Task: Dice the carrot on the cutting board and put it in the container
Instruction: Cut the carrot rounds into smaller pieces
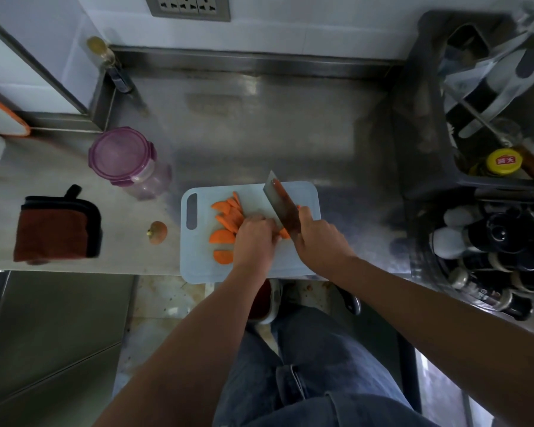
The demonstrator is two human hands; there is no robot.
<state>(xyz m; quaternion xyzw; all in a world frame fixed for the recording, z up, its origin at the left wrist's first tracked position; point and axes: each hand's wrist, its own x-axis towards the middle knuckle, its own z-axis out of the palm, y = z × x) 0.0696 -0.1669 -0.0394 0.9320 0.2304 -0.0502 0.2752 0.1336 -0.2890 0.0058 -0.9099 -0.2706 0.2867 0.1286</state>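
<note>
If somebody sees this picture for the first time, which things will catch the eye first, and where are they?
The bright orange carrot slices stand out on the pale cutting board at the front edge of the counter. Over them the right hand grips a broad cleaver, its blade beside the left hand, which holds the slices down. Left of the board stands a container with its purple lid on.
</note>
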